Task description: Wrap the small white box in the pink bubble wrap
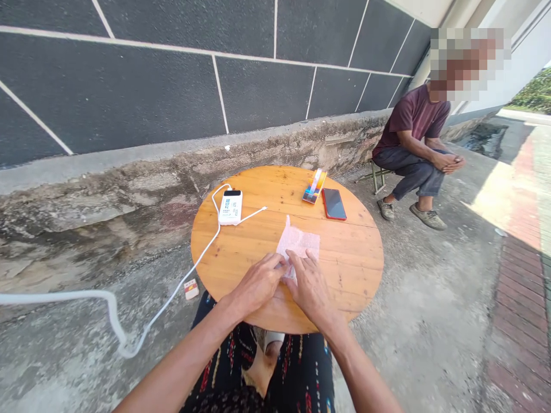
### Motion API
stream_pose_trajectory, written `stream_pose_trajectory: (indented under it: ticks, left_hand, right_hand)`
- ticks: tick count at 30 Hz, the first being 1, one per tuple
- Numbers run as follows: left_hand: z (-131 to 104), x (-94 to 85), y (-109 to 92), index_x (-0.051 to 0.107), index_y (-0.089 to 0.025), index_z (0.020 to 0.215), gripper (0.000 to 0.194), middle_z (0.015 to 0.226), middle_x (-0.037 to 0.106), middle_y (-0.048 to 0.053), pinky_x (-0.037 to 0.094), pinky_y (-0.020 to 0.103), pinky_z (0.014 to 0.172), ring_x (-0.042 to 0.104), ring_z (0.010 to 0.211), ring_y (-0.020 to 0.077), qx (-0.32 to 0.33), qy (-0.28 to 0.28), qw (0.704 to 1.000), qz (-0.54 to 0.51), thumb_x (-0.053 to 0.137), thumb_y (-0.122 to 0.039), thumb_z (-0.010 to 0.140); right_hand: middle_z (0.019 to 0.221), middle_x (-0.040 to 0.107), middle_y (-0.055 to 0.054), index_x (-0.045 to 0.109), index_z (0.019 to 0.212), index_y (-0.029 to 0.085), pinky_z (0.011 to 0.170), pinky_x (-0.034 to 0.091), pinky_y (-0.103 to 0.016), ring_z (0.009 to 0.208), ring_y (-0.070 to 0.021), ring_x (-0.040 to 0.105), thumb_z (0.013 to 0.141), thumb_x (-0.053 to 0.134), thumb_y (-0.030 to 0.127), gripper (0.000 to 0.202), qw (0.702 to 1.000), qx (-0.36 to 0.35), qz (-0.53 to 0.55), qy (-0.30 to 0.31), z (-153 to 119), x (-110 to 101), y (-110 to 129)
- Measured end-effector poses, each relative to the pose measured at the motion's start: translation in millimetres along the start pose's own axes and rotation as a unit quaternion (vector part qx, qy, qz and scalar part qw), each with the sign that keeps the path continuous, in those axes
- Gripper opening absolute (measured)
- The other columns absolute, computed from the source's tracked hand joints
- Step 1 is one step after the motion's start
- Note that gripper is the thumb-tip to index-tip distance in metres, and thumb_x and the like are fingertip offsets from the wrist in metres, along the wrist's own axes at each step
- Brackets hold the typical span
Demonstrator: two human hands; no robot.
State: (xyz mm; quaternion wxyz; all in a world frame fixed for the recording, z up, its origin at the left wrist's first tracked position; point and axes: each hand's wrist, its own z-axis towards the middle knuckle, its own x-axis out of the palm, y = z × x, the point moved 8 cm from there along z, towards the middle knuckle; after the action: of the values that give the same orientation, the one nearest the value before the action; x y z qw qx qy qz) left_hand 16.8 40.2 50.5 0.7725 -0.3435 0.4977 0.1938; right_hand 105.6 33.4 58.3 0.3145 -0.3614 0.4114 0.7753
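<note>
A pinkish, translucent sheet that looks like bubble wrap [303, 241] lies on the round wooden table [224, 258], its top corner sticking up. At its lower left edge is my left hand [262, 278], fingers bent and pressed together at the wrap. My right hand [306, 281] rests over the lower part of the wrap, its fingers apart. Whether anything lies under the fingers is hidden.
A white power bank [231, 209] with cables is on the table's back left. A tape dispenser [314, 186] and a phone [334, 204] lie at the back right. A seated person [415, 126] is beyond; a small box [191, 289] is on the ground.
</note>
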Motion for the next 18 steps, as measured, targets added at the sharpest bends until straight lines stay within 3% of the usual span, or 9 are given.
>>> stream_pose_trajectory:
  ticks: [3,5,8,12,18]
  left_hand:
    - [1,-0.4,0,0.06,-0.019,0.095,0.026,0.102,0.056,0.004,0.045,0.028,0.083,0.051,0.097,0.0176,-0.006,0.016,1.0,0.002,0.037,-0.01,0.089]
    - [1,-1.3,0,0.06,-0.02,0.094,0.027,0.102,0.056,0.004,0.045,0.028,0.083,0.051,0.096,0.0175,-0.013,0.024,1.0,-0.004,0.037,-0.007,0.086]
    - [1,-1.8,0,0.061,-0.02,0.097,0.03,0.106,0.056,0.006,0.045,0.03,0.085,0.051,0.099,0.0185,-0.02,0.026,0.999,-0.013,0.038,-0.004,0.085]
    - [1,0.0,2,0.061,-0.02,0.099,0.032,0.106,0.057,0.007,0.046,0.031,0.086,0.051,0.101,0.0193,-0.019,0.017,0.999,-0.024,0.039,-0.004,0.083]
    - [0,0.6,2,0.062,-0.019,0.097,0.029,0.106,0.057,0.008,0.046,0.031,0.086,0.052,0.099,0.02,-0.005,0.01,1.0,-0.009,0.039,-0.005,0.084]
  right_hand:
    - [0.117,0.061,-0.009,0.049,0.124,0.02,0.099,0.04,-0.048,0.11,-0.0243,0.055,0.082,0.055,0.023,0.042,0.996,0.052,0.066,-0.007,-15,-22,-23]
    - [0.106,0.065,-0.009,0.055,0.114,0.018,0.086,0.049,-0.041,0.096,-0.0223,0.062,0.085,0.051,0.03,0.031,0.98,0.163,0.109,-0.028,-37,-35,-54]
    - [0.09,0.068,-0.009,0.057,0.103,0.015,0.067,0.053,-0.033,0.075,-0.0194,0.065,0.086,0.048,0.039,0.031,0.941,0.292,0.173,0.014,-72,-29,-82]
    - [0.073,0.065,-0.004,0.049,0.112,0.014,0.044,0.048,-0.025,0.058,-0.0177,0.064,0.086,0.045,0.05,0.044,0.889,0.378,0.258,0.031,-88,-6,-84]
    - [0.057,0.058,0.005,0.047,0.107,0.018,0.033,0.04,-0.018,0.041,-0.0133,0.058,0.079,0.052,0.052,0.044,0.855,0.409,0.318,0.011,-66,12,-75]
